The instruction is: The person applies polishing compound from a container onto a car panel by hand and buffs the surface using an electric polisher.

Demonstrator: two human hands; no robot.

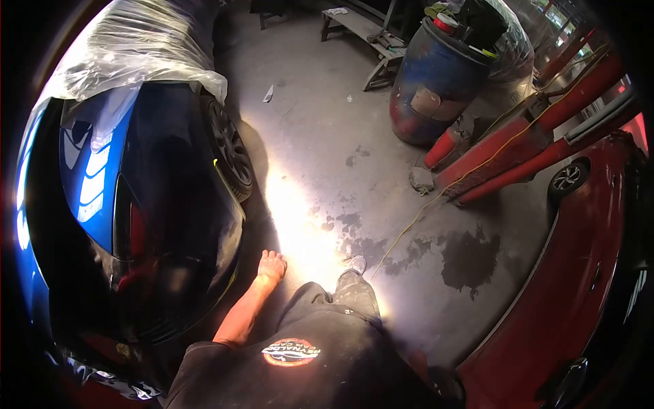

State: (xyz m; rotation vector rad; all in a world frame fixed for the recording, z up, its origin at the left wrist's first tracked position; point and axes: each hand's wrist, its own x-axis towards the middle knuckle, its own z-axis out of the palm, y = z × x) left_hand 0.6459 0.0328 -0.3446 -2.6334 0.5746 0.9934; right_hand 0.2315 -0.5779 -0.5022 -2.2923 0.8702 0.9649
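A: Hands, quick?

B: Left hand only. Fingers bent and bunched, barely parted. Nothing visible in the grip, but the palm's hidden, so can't tell if something small is in there. Right hand: can't make one out, so its fingers are anyone's guess.

A: Nearest thing?

B: Dark blue car. From the left fingers, its near side is at 9 to 10 o'clock; its wheel is between 11 and 12. No contact seen; floor shows between.

A: Long axis?

B: Roughly 6 to 12 o'clock, bent by the lens. Taillight end nearer 6, plastic sheet over the part toward 12. Left arm's the nearer one, easily.

A: Counts?

B: Two cars: the blue, plus a red car at 3 o'clock from the hand. One wheel showing on each. One sheet on the blue car. One barrel at 1 to 2, one bench near 1, one yellow cord at 2 to 3, one shoe at 3. Red steel arms: several, overlapping, no clean count.
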